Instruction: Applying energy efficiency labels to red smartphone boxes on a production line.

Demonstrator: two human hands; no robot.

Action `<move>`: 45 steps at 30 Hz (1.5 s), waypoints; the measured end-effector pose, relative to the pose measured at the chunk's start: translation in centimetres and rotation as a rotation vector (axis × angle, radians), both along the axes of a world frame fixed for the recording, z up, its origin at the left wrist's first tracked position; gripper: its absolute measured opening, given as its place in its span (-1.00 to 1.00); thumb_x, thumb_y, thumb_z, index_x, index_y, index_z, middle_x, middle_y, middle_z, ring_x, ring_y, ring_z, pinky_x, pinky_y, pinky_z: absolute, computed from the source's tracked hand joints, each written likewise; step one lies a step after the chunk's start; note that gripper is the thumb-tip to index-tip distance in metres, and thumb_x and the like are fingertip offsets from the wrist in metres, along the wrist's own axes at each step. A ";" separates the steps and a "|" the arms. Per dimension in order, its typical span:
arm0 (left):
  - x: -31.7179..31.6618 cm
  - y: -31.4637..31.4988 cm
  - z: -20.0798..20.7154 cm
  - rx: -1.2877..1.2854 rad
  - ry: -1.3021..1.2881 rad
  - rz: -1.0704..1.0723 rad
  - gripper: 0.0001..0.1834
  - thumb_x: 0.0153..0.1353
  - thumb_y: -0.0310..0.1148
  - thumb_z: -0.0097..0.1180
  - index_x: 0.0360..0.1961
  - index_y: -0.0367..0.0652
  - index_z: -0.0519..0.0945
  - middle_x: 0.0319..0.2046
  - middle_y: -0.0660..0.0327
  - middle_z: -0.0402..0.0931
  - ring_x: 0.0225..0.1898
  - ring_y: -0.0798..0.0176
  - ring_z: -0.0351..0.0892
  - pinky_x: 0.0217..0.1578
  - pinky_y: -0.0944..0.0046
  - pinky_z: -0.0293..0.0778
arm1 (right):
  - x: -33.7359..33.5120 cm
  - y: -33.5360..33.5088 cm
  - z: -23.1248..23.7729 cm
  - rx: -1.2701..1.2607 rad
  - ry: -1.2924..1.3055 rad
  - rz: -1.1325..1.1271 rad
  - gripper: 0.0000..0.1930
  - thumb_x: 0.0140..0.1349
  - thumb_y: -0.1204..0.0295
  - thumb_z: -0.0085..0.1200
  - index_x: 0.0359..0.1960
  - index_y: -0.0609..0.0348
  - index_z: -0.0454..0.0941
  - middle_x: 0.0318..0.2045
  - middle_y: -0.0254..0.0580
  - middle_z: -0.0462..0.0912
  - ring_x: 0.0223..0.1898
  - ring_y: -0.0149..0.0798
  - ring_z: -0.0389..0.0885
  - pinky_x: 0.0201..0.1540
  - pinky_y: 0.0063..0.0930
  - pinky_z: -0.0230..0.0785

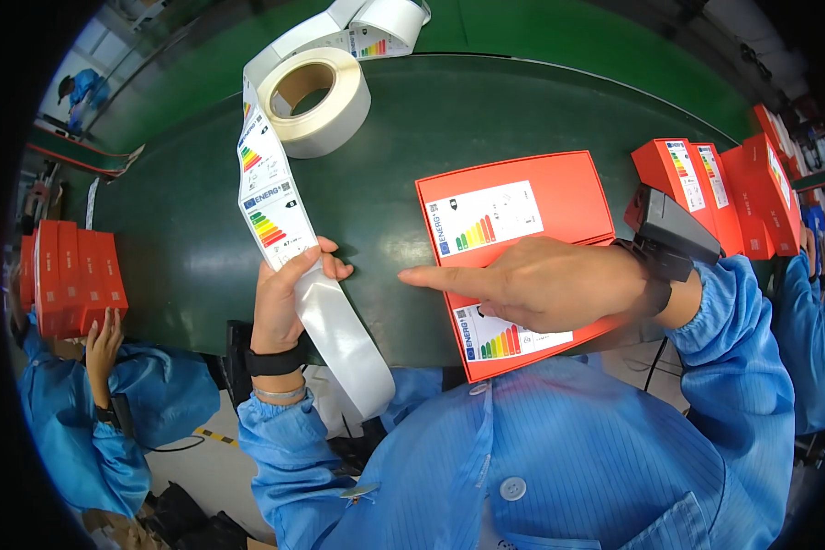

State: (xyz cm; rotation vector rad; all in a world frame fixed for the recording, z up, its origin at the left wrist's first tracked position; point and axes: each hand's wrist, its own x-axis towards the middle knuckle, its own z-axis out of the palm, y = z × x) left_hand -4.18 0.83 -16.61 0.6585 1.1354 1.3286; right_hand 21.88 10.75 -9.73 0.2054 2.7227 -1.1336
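Observation:
My left hand (289, 291) pinches a strip of energy labels (280, 220) between thumb and fingers. Printed labels run up from the hand toward the label roll (335, 119), while a shiny bare length of backing (344, 344) hangs below it. Two red boxes (559, 188) lie side by side in front of me, each with a white energy label (486, 218) on its top. Over the nearer box is my right hand (559, 280), holding nothing visible. Its index finger stretches left past the box edge and the other fingers are bent, partly hidden.
The green table (192, 266) has a raised green wall behind it. More label strip (385, 27) loops at the back. Red boxes (697, 183) stand at the right, and others (73, 275) at the left under a co-worker's hand (104, 348). Another person sits far right.

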 end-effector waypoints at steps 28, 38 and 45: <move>0.9 -0.3 0.2 -0.029 0.122 0.000 -0.79 0.05 -0.39 0.07 -0.34 -0.32 0.47 -0.57 0.17 0.45 -0.50 0.26 0.49 -0.31 0.27 0.46 | -0.9 -0.6 0.5 0.106 -0.106 -0.047 -0.17 -0.09 0.67 0.01 0.28 0.06 -0.09 -0.70 -0.11 0.39 -0.64 -0.16 0.40 -0.55 -0.29 0.22; 8.2 -2.2 1.0 -0.084 0.306 -0.291 -0.59 -0.27 -0.42 0.38 -0.37 -0.21 0.44 -0.54 0.36 0.40 -0.49 0.51 0.35 -0.47 0.49 0.31 | -0.7 -0.6 0.5 0.010 -0.095 -0.086 -0.23 -0.04 0.59 -0.05 0.27 0.02 -0.09 -0.71 -0.11 0.41 -0.67 -0.13 0.43 -0.60 -0.28 0.17; 10.3 -2.1 1.0 -0.089 0.343 -0.254 -0.60 -0.23 -0.43 0.35 -0.34 -0.26 0.43 -0.56 0.36 0.37 -0.52 0.51 0.33 -0.51 0.48 0.30 | -0.5 -1.0 0.5 0.095 -0.123 -0.101 -0.27 -0.04 0.57 -0.04 0.25 0.02 0.00 -0.72 -0.14 0.42 -0.67 -0.17 0.45 -0.63 -0.31 0.18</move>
